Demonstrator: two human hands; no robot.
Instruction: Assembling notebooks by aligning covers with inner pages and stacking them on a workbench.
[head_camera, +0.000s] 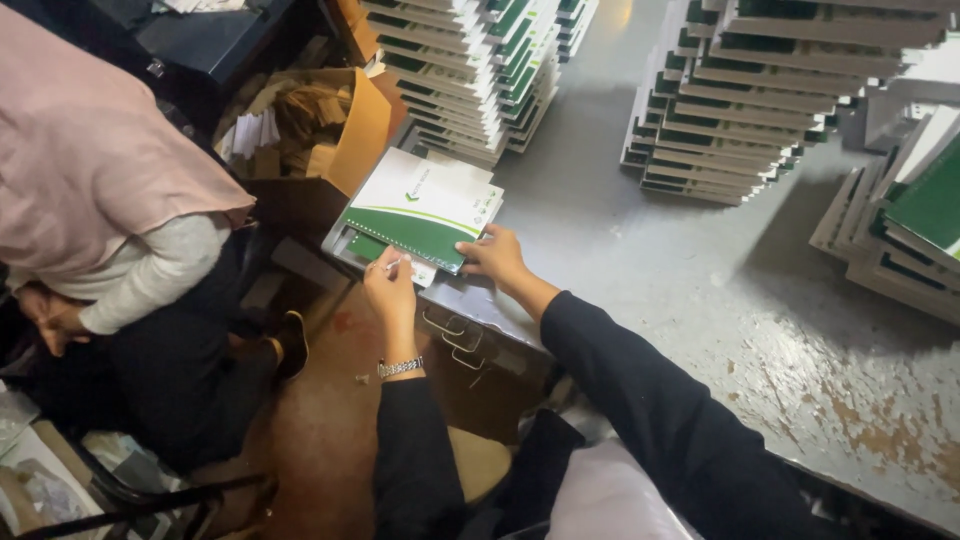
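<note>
While our left hand (392, 285) pinches a thin wire end at the spiral edge of the green-and-white notebook (425, 205), just left of centre frame, our right hand (495, 255) presses spread fingers on its lower corner. We judge it best to hold the cover flat on the counter (700, 290) and work the wire along the coil gently, well apart from the stacked notebooks (470, 70) above.

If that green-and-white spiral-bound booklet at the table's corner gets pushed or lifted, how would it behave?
The booklet overhangs the table edge, so a push could probably tip it off. It looks thin, likely light and slightly bendy. The right hand steadies its bound edge; the left hand pinches something small there.
</note>
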